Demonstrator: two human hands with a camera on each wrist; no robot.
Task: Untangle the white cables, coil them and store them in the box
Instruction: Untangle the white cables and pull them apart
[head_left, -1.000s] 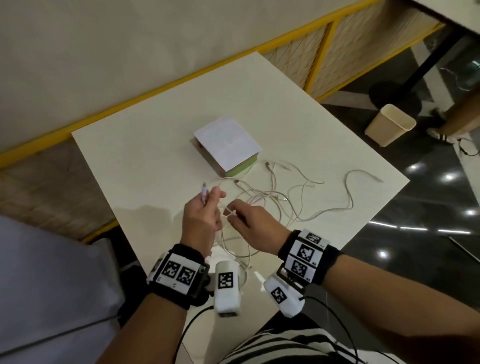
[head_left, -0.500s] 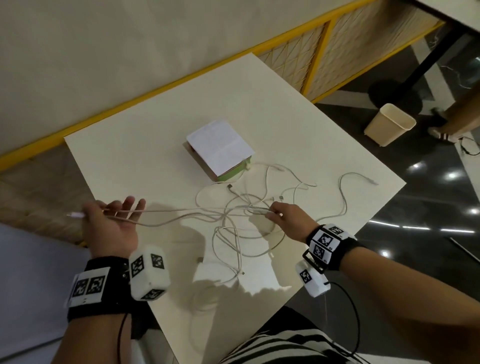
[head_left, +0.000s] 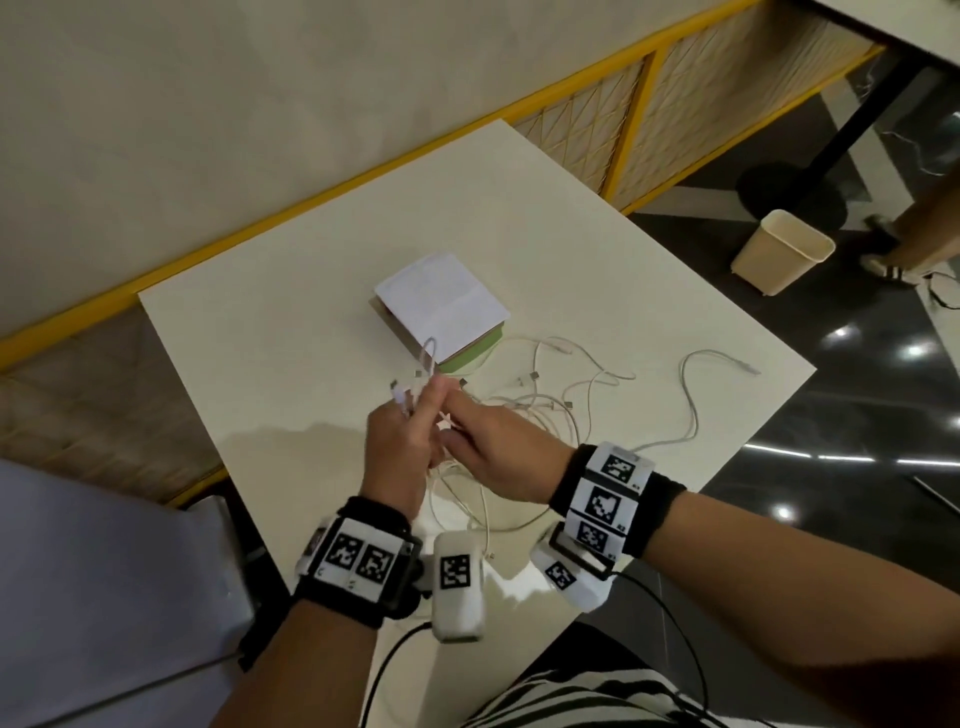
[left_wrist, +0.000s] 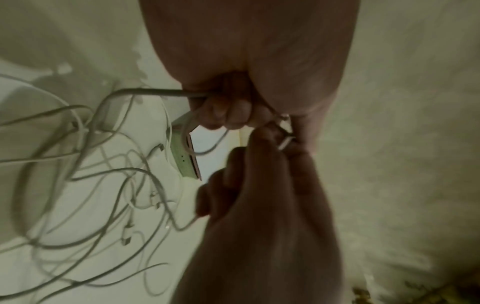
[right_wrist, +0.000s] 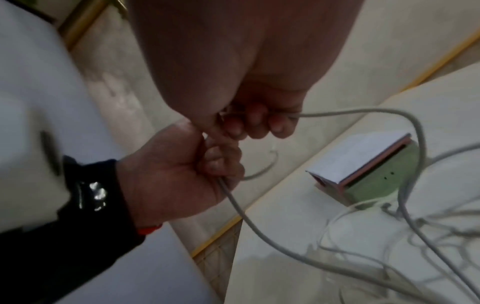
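Several white cables (head_left: 576, 410) lie tangled on the white table (head_left: 270, 353), in front of a small box (head_left: 441, 304) with a white lid and green base. My left hand (head_left: 397, 441) and right hand (head_left: 498, 447) meet just in front of the box. The left hand grips one white cable (right_wrist: 233, 205) in a fist, and a short loop (head_left: 429, 358) of it stands above the fingers. In the right wrist view my right hand's fingers (right_wrist: 254, 123) curl round the same cable. The tangle (left_wrist: 91, 168) spreads beside the box (left_wrist: 185, 159).
One cable end (head_left: 748, 368) trails toward the table's right corner. A beige bin (head_left: 782, 249) stands on the dark floor to the right. A yellow-framed railing (head_left: 639, 98) runs behind the table. A pale chair (head_left: 104, 597) is at my left.
My left hand, stretched out to the far left with a taut cable, has come back beside the right hand. A loop of cable now stands above the left fingers.
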